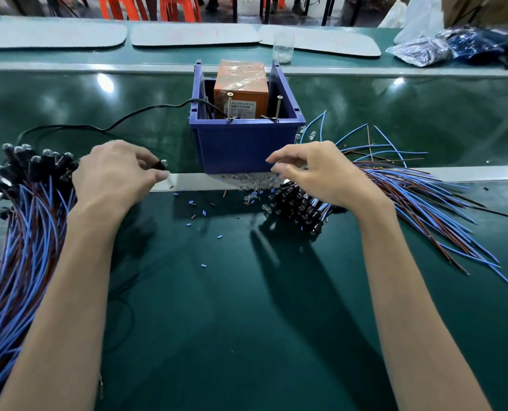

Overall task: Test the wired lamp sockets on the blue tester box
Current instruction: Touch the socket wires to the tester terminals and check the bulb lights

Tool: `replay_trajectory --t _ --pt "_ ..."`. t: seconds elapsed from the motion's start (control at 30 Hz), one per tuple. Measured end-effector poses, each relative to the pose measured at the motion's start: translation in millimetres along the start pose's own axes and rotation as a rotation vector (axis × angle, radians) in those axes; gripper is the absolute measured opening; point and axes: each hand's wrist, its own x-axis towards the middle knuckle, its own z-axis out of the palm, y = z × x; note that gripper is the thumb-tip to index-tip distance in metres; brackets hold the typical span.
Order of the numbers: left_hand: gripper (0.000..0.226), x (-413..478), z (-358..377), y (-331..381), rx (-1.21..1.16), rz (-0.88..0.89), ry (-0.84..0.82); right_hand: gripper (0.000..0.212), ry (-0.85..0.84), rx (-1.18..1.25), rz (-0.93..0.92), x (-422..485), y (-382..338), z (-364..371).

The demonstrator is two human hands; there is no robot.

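Lamp socket [160, 165] pinched by left hand [113, 173] fingers, probably for tester box [244, 143] at 12 o'clock; right hand [321, 173] fingers spread, empty.

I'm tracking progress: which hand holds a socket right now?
The left hand: it pinches one black socket between thumb and fingers. The right hand has loosely curled fingers and grips nothing.

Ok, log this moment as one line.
left hand: pinches one socket | right hand: hovers empty over socket pile | blue box: no wires on its screws | step: test not yet made
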Motion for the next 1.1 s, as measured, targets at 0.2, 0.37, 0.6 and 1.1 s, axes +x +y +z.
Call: replay_trajectory --t 0.2,0.37,0.6,1.1 --pt "0.013 -19 -5 29 -0.401 0.171 -0.211 0.018 -0.031 0.150 -0.094 0 -22 18" --pt "0.009 -32 -5 45 -0.669 0.297 -0.348 0.017 -0.160 0.285 -0.084 1 -31 35" --pt "0.012 -33 0 45 -0.794 0.270 -0.361 0.014 -0.167 0.759 0.086 0 -37 37" --pt "0.034 -30 12 48 -0.607 0.181 -0.592 0.012 0.100 0.853 0.247 0 -40 11"
